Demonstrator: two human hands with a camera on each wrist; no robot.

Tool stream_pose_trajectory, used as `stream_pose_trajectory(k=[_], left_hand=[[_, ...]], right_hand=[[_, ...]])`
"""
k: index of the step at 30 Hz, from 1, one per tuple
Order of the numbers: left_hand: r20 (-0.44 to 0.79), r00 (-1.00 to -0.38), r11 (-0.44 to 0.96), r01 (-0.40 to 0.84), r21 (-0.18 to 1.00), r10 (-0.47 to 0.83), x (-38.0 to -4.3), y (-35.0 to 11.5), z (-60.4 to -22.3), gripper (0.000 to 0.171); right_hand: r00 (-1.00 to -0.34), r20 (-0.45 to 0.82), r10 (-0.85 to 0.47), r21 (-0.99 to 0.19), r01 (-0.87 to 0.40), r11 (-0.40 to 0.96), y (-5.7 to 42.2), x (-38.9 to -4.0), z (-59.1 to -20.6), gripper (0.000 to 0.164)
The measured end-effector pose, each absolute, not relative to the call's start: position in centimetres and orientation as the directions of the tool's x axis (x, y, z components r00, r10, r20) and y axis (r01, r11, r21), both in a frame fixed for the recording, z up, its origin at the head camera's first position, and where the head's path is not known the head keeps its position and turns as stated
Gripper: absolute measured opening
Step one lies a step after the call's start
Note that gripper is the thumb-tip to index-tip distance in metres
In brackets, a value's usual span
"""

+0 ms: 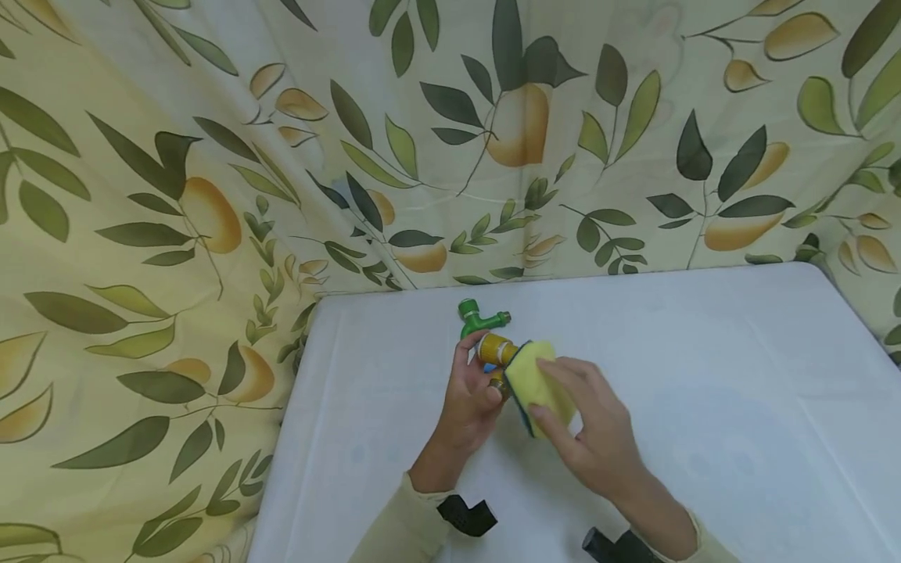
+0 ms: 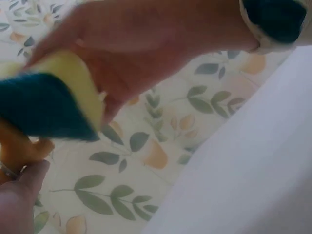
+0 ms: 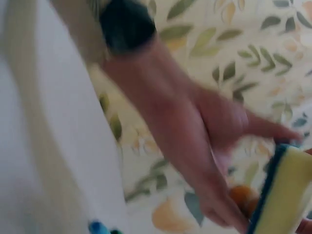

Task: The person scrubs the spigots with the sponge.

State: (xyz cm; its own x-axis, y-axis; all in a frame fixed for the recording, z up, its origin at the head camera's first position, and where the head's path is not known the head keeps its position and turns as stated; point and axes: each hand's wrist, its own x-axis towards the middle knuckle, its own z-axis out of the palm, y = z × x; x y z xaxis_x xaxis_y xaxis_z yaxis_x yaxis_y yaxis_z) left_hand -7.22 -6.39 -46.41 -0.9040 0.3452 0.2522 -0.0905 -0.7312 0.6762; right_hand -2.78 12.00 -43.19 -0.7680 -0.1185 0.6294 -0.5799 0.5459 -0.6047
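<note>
A yellow plastic tap (image 1: 496, 349) is gripped in my left hand (image 1: 466, 410), its wide end pointing up and left. My right hand (image 1: 598, 426) pinches a yellow sponge (image 1: 545, 387) between thumb and fingers. The sponge's dark teal scouring side (image 2: 41, 105) faces the tap and overlaps it in the left wrist view, hiding much of its body. In the right wrist view, an orange-yellow part of the tap (image 3: 242, 195) shows beside the sponge's teal edge.
Just beyond my left hand, a green tap (image 1: 479, 322) lies on the white table (image 1: 704, 375). A small blue piece (image 1: 490, 367) peeks out behind the yellow tap, mostly hidden. A leaf-and-fruit patterned curtain (image 1: 612, 180) hangs along the table's back and left edges.
</note>
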Motion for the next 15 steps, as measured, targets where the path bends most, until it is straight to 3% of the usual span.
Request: stream_pose_trajectory(k=[4,15], left_hand=[[0.251,-0.914,-0.728,-0.067,0.682,0.319,-6.91,-6.07,-46.23,0.103],[0.313,-0.899,-0.715,0.000,0.699,0.306,-6.73,-5.84,-46.35,0.097]], right_hand=[[-0.737,0.663,-0.128,-0.624,-0.639,0.449,10.76,-1.90,-43.56,0.049],[-0.689,0.720,-0.090,-0.577,-0.665,0.475,10.90,-2.44,-44.03,0.058]])
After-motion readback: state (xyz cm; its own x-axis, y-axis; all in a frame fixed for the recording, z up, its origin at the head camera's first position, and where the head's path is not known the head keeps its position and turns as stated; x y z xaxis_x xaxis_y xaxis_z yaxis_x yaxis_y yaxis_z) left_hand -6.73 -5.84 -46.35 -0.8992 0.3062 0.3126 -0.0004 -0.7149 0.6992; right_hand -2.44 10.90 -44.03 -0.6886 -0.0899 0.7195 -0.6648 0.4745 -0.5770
